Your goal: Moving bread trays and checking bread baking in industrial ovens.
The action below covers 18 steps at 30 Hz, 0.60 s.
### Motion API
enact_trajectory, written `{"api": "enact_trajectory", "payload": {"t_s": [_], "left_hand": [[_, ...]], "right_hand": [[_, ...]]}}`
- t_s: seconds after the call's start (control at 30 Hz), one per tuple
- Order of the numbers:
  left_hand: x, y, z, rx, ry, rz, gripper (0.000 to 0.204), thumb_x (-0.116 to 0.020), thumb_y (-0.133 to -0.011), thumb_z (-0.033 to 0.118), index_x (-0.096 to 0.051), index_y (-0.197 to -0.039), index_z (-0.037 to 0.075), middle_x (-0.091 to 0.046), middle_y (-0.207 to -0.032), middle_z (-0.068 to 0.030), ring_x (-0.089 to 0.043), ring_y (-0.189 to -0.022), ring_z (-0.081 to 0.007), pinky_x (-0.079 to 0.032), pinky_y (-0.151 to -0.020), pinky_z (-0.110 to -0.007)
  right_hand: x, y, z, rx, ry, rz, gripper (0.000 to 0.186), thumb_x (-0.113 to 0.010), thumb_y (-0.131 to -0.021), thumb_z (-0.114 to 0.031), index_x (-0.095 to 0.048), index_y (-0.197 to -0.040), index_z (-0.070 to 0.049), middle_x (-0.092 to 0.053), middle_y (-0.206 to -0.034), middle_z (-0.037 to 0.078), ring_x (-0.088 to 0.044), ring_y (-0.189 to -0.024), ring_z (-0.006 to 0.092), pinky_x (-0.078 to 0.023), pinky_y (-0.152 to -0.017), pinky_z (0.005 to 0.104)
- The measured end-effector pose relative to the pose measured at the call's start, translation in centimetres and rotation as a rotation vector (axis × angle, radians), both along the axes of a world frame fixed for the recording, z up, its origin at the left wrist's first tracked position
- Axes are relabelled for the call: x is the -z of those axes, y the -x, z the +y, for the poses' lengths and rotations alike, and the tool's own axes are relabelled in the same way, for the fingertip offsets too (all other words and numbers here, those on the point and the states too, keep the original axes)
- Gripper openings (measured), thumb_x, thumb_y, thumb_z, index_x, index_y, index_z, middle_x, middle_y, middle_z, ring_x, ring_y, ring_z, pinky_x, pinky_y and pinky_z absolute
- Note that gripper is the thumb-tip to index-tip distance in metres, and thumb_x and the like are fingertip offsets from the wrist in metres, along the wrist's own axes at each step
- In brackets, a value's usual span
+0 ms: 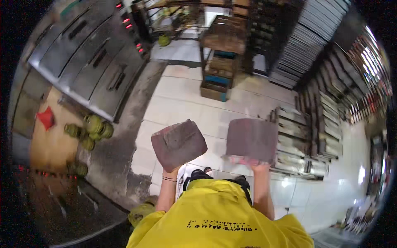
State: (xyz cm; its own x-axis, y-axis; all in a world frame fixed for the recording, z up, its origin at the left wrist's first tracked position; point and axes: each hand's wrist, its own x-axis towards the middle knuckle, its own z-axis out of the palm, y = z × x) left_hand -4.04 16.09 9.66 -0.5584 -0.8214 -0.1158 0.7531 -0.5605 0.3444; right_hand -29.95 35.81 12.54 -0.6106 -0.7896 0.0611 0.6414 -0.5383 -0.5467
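Across the middle of the view, white tiled floor [186, 103], grimy dark strip down its left edge. Upper left: metal oven-like bank [89, 49], long handles, red lights at its far end. Upper right: tall rack [312, 37] of closely spaced pale layers. Between them, a brown-and-blue crate stack [225, 41] stands on the tiles. Right of centre: low rows of slatted or tray-like pieces [293, 142], too blurred to say which. Yellow shirt [219, 198] fills the bottom centre. Far left: rounded green canisters [74, 131] grouped by a tan surface. Main items: two thick brown-grey pads, pinkish at the edges, held up ahead of the body, over the floor, apart from each other. Left pad [178, 142] is turned at an angle; right pad [251, 140] sits squarer, softer in focus. Left hand [170, 170] is at the left pad's lower edge, right hand [259, 168] at the right pad's. Both carry their pads, but fingers are hidden; can't tell clenched, flat underneath or tucked inside. Step in hand looks like carrying or readying the pads; next move, I'd say, calls for both staying secure and level. Smallest: dark cord [169, 179] round the left wrist.
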Motion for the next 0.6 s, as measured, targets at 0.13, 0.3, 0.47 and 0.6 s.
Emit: {"api": "enact_trajectory", "payload": {"t_s": [0.13,0.3,0.47,0.6], "left_hand": [[4.2,-1.7,3.3,-0.445,0.208,-0.045,0.042,-0.06,-0.092,0.032,-0.056,-0.129,0.01,-0.061,-0.127,-0.0077,-0.055,-0.114,-0.0229,-0.039,-0.105,-0.04],[2.4,-3.7,6.9,-0.74,0.281,-0.178,0.037,-0.057,-0.095,0.035,-0.061,-0.124,0.014,-0.062,-0.126,-0.0045,-0.056,-0.113,-0.0198,-0.041,-0.102,-0.037],[-3.9,-5.4,7.7,-0.584,0.052,0.046,0.032,-0.056,-0.095,0.036,-0.067,-0.115,0.013,-0.067,-0.117,-0.0043,-0.06,-0.108,-0.0198,-0.041,-0.101,-0.034],[-3.4,-6.3,7.4,-0.656,-0.008,0.115,0.032,-0.057,-0.095,0.038,-0.069,-0.113,0.014,-0.069,-0.113,-0.0021,-0.062,-0.106,-0.0197,-0.042,-0.101,-0.034]], "right_hand": [[2.1,3.5,-3.6,-0.542,0.189,-0.342,0.048,-0.049,-0.095,-0.041,-0.053,-0.135,-0.016,-0.059,-0.133,0.007,-0.057,-0.119,0.0279,-0.045,-0.101,0.0504],[7.2,0.4,-6.2,-0.585,-0.148,-0.026,0.047,-0.049,-0.093,-0.042,-0.057,-0.13,-0.015,-0.062,-0.129,0.008,-0.06,-0.114,0.0279,-0.046,-0.097,0.0519],[11.6,-1.0,-8.7,-0.658,-0.51,-0.244,0.045,-0.05,-0.092,-0.043,-0.062,-0.124,-0.014,-0.065,-0.123,0.008,-0.062,-0.11,0.0266,-0.047,-0.093,0.0513],[16.1,-2.0,-13.3,-1.144,-0.19,-0.932,0.042,-0.057,-0.09,-0.039,-0.063,-0.12,-0.011,-0.068,-0.118,0.007,-0.061,-0.109,0.0234,-0.049,-0.092,0.0444]]}}
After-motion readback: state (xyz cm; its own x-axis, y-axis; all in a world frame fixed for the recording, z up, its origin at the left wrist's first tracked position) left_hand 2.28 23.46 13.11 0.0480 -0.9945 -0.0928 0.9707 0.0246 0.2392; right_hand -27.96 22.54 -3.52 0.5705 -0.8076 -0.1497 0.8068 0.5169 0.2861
